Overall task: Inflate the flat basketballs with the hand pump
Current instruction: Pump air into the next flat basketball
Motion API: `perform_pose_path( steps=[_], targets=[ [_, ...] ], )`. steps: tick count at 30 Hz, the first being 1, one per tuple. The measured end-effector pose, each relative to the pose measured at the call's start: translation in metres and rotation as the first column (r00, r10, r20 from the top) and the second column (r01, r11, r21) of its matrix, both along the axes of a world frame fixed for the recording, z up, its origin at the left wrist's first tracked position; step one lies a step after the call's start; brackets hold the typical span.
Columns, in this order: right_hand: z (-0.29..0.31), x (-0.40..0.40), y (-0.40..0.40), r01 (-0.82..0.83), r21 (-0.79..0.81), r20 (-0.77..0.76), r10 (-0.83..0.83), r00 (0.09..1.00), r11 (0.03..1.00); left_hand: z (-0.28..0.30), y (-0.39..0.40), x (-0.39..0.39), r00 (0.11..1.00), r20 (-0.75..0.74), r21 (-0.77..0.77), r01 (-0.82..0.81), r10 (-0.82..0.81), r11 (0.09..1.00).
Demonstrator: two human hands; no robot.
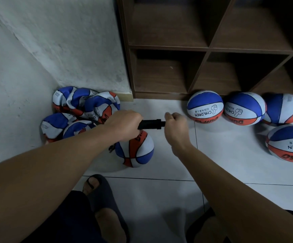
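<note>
From my feed, the brown cubby shelf [210, 48] stands against the wall at top right, and every compartment I can see into holds nothing but shadow; the far right cubbies are too dark for me to be sure.

On the pale tiled floor [159, 190] in front of it I count four round, firm balls: one [205, 106] just before the shelf base, a second [244, 108] touching it on the right, a third [285, 108] beside that, and a fourth [288, 142] nearer me at the right edge. All are blue, white and orange, with "CHILDREN" printed on a white panel.

In the corner at left lies a heap of flat balls [79, 109], crumpled and folded on one another against the white wall [54, 41].

The ball being worked on [135, 149] sits on the floor between the heap and my feet, partly filled, its skin dented and sagging at the near side.

The black hand pump [151, 124] lies nearly level just above it. My left hand [124, 124] is wrapped round the pump's barrel end, over the ball. My right hand [176, 127] has its fingers curled at the other end, apparently clasping the handle, though the handle itself is hidden inside the fist.

A dark slipper [98, 192] shows at the bottom.
</note>
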State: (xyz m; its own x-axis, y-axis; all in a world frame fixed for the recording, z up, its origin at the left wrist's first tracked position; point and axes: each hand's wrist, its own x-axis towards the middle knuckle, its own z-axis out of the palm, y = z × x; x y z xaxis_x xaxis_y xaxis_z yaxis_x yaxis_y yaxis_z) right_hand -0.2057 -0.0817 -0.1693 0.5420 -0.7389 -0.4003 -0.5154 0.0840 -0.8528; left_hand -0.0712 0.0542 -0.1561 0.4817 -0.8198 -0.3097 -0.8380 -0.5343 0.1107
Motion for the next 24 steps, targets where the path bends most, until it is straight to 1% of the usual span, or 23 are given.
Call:
perform_pose_path(
  steps=[2,10,13,15,17,20,22,24],
  targets=[
    [-0.001,0.001,0.003,-0.031,0.016,-0.009,0.031,0.999,0.999,0.001,-0.001,-0.002,1.000,0.003,0.002,0.001,-0.001,1.000],
    [-0.001,0.002,-0.003,-0.045,0.104,-0.012,0.047,0.999,0.994,0.001,0.002,0.000,1.000,-0.009,-0.054,0.028,-0.029,0.998],
    [0.002,-0.003,-0.013,-0.043,0.112,-0.030,0.047,0.998,0.993,0.003,0.007,0.005,0.999,0.017,-0.076,0.032,-0.030,0.997],
    [0.004,-0.007,-0.027,0.021,0.138,-0.027,-0.018,0.999,0.990,0.004,0.015,0.014,0.999,0.039,-0.054,0.007,-0.005,0.999],
    [0.005,-0.013,-0.044,0.132,0.174,-0.014,-0.132,0.991,0.976,0.004,0.024,0.024,0.997,0.060,-0.028,-0.036,0.038,0.999],
    [0.003,-0.017,-0.057,0.244,0.190,-0.028,-0.244,0.969,0.951,0.003,0.029,0.028,0.995,0.086,-0.028,-0.052,0.054,0.998],
    [0.007,-0.014,-0.049,0.289,0.155,-0.013,-0.291,0.957,0.945,0.005,0.023,0.022,0.995,0.087,-0.039,-0.039,0.042,0.999],
    [0.011,-0.010,-0.035,0.265,0.068,0.015,-0.267,0.964,0.962,0.007,0.018,0.015,0.996,0.088,-0.043,-0.026,0.029,0.999]
  ],
)
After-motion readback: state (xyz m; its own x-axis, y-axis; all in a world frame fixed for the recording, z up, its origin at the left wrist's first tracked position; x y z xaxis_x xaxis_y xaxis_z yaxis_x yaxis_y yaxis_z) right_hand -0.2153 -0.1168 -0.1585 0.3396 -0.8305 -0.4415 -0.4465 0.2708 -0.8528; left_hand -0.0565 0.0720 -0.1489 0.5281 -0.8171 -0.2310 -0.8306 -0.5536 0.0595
